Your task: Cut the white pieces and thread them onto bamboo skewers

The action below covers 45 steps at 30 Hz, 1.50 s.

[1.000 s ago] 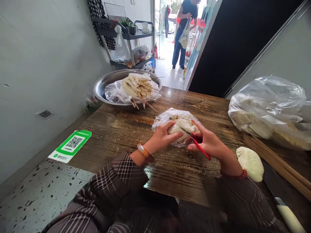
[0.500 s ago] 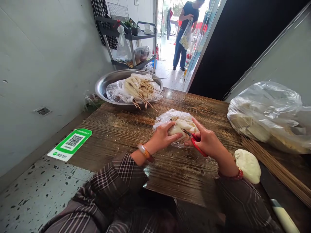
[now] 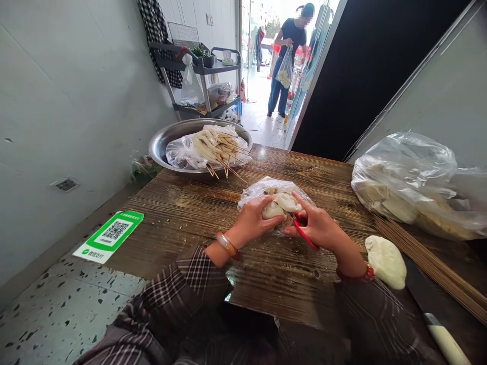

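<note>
My left hand [image 3: 253,218] is wrapped round a white, dough-like piece [image 3: 272,210], thumb in front and fingers behind. Red-handled scissors [image 3: 305,234] are in my right hand [image 3: 317,228], whose fingers also touch the white food at its right side. The scissor blades are hidden by the food and my fingers. Beneath both hands lies a clear plastic bag [image 3: 255,188] with more pale and brownish pieces in it, on the dark wooden table [image 3: 190,208].
A metal basin [image 3: 158,147] with skewered food stands at the back left. To the right are a big plastic bag [image 3: 407,172], wooden skewers [image 3: 429,261], a white lump [image 3: 386,261] and a knife [image 3: 445,337]. A person [image 3: 289,56] stands in the doorway.
The scissor blades, visible before on the white food, are now hidden. My right hand has shifted slightly left and turned. The person in the doorway appears a little further left.
</note>
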Each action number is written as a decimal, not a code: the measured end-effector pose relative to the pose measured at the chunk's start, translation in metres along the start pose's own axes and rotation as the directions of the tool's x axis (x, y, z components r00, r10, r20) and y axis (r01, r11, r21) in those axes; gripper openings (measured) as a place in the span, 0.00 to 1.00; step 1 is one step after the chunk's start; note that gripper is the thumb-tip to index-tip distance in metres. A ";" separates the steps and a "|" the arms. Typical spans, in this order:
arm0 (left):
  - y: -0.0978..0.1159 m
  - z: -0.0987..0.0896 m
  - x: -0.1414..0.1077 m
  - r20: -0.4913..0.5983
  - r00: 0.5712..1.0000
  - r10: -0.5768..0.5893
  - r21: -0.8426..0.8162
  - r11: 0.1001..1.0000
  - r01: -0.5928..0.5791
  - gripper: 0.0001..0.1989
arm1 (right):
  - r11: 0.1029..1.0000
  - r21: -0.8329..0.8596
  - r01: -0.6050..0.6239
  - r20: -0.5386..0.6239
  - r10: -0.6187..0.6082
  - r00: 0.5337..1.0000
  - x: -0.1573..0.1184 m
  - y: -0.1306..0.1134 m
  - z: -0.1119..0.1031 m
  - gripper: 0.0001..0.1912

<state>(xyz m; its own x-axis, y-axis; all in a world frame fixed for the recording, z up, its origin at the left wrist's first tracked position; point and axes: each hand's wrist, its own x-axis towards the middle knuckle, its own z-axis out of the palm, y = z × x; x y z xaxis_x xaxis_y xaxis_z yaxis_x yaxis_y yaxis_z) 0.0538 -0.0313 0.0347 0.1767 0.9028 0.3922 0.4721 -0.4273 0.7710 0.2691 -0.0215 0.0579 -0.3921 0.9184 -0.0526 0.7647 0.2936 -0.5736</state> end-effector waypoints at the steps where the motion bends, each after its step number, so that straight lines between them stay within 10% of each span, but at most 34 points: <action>1: 0.000 0.000 0.000 0.001 1.000 0.001 0.014 1.000 -0.001 0.16 | 1.000 -0.004 0.000 -0.010 -0.001 1.000 0.000 -0.001 0.001 0.56; 14: -0.008 -0.007 0.004 -0.009 0.985 -0.171 -0.177 0.970 0.167 0.23 | 0.992 0.126 -0.014 -0.030 0.018 0.999 0.013 0.010 0.014 0.46; 22: -0.022 -0.011 0.012 -0.015 0.933 -0.360 -0.630 0.728 0.270 0.26 | 0.998 0.064 0.027 0.024 -0.028 0.999 0.001 0.016 0.005 0.41; 29: -0.026 -0.025 0.019 0.000 0.908 -0.420 -0.762 0.587 0.271 0.29 | 0.970 0.240 0.048 -0.074 -0.031 0.997 -0.004 0.033 0.004 0.37; 33: -0.024 -0.031 0.019 0.082 0.910 -0.407 -0.757 0.568 0.322 0.26 | 0.883 0.461 0.091 -0.326 0.073 0.942 0.003 0.042 0.003 0.35; 39: -0.023 -0.029 0.016 0.237 0.929 -0.285 -0.708 0.604 0.366 0.26 | 0.964 0.156 0.213 -0.422 -0.130 0.897 0.043 0.027 -0.003 0.24; 45: -0.025 -0.027 0.015 0.279 0.942 -0.184 -0.626 0.709 0.324 0.27 | 0.973 -0.153 0.171 -0.242 -0.204 0.949 0.072 0.020 -0.008 0.25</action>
<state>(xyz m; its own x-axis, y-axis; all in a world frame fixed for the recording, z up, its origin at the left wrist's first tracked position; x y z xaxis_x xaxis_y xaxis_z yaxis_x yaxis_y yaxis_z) 0.0211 -0.0082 0.0351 0.3207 0.9432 0.0872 -0.1485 -0.0408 0.9881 0.2603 0.0527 0.0493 -0.4047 0.8752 0.2650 0.7559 0.4832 -0.4418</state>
